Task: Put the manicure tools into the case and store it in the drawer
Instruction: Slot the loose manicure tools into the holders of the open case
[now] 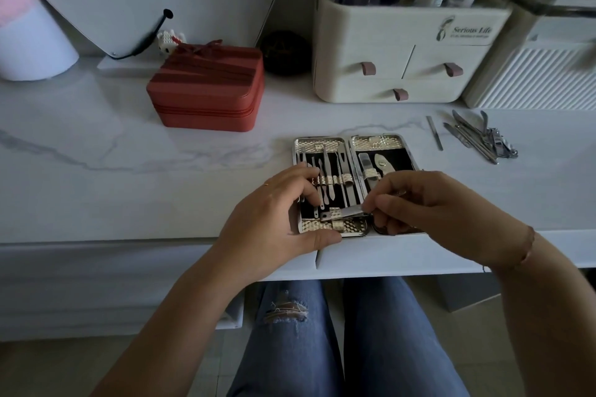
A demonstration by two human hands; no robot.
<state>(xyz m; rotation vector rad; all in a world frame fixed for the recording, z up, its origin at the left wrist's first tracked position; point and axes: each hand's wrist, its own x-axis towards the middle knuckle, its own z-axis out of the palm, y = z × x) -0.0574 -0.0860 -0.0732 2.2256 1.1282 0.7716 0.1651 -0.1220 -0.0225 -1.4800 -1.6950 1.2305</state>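
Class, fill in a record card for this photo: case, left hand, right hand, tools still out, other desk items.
Case: manicure case lies open flat on the marble desk, several tools strapped in.
Left hand: holds the case's near-left corner.
Right hand: pinches a nail clipper at the left half's bottom strap.
Tools still out: loose tools piled to the right, one slim file apart beside them.
Other items: red zip box, cream drawer organiser at the back.

The right hand (429, 203) hides the near right corner of the case (322, 145); tools (477, 138) piled right of it blur together.
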